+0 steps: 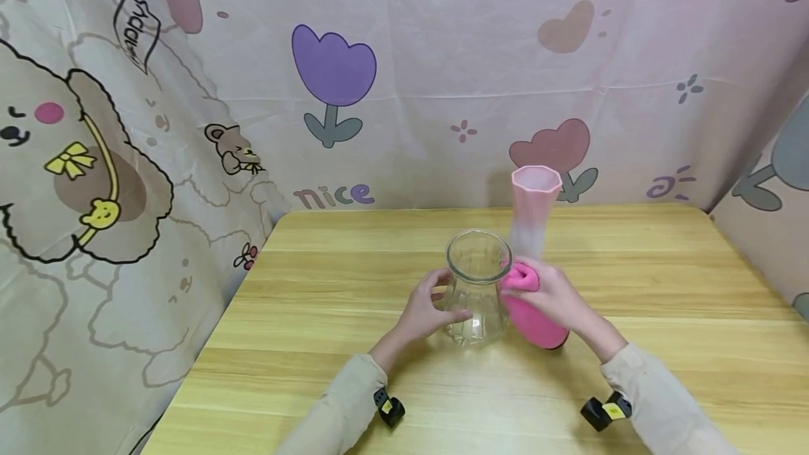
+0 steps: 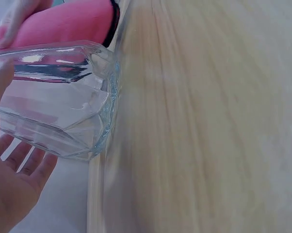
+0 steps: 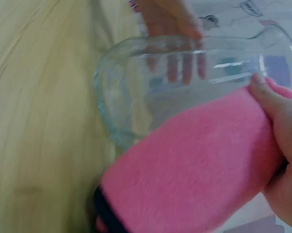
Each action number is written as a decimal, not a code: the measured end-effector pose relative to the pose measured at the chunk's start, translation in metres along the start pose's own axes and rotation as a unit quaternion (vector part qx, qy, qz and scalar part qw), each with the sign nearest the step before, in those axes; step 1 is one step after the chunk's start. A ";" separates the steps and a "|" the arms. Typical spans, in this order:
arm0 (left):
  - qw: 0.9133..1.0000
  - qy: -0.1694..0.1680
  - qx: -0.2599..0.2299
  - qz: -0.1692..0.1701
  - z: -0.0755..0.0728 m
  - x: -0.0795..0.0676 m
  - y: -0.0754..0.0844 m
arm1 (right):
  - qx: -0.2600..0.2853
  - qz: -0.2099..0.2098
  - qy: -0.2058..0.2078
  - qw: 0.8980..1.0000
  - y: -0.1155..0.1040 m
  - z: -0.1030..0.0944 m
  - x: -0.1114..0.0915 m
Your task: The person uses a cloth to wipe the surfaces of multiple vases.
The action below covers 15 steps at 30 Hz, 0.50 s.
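Observation:
A clear glass vase (image 1: 477, 311) with a wide round rim stands upright on the wooden table. My left hand (image 1: 426, 307) is spread around its left side, thumb in front and fingers behind. Those fingers (image 2: 32, 162) look relaxed in the left wrist view; whether they touch the glass I cannot tell. To the right of the vase, my right hand (image 1: 548, 293) grips the bunched top of a fuzzy pink cloth (image 3: 194, 170) with a dark edge. The cloth hangs down beside the glass, its lower end close to the tabletop.
Behind the right hand rises a tall pink-and-white fluted vase (image 1: 534, 213), its lower part hidden. Wooden tabletop (image 1: 354, 258) stretches to both sides. A printed curtain (image 1: 430, 34) hangs at the table's back edge, and another patterned cloth hangs along the left.

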State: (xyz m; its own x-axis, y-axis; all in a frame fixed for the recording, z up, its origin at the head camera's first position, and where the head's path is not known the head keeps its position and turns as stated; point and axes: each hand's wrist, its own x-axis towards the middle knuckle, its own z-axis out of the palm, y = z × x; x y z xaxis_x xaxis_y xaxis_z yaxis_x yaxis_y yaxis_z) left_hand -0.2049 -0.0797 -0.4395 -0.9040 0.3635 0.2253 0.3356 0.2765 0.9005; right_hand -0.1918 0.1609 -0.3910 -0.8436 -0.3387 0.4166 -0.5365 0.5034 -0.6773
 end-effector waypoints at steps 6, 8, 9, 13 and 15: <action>1.000 0.003 0.003 -0.007 0.000 -0.001 0.000 | -0.085 0.004 -0.102 0.991 0.012 0.001 -0.008; 1.000 0.002 0.001 -0.008 0.000 -0.001 0.000 | -0.086 -0.001 -0.102 0.991 0.012 -0.001 -0.008; 1.000 0.002 0.000 -0.008 0.000 -0.001 0.000 | -0.072 0.002 -0.091 0.993 0.011 -0.001 -0.008; 1.000 0.003 -0.003 -0.003 0.001 -0.001 0.001 | -0.031 -0.010 -0.020 0.999 0.003 -0.004 -0.004; 1.000 0.005 -0.003 -0.001 0.001 -0.001 0.001 | -0.015 -0.011 -0.007 1.000 0.001 -0.002 -0.003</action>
State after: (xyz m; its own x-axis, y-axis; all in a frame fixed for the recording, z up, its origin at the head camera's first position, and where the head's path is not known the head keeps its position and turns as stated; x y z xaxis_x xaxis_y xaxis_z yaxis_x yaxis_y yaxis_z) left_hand -0.2034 -0.0787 -0.4392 -0.9072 0.3542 0.2272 0.3321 0.2711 0.9034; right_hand -0.1897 0.1643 -0.3913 -0.8316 -0.3611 0.4219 -0.5551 0.5194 -0.6497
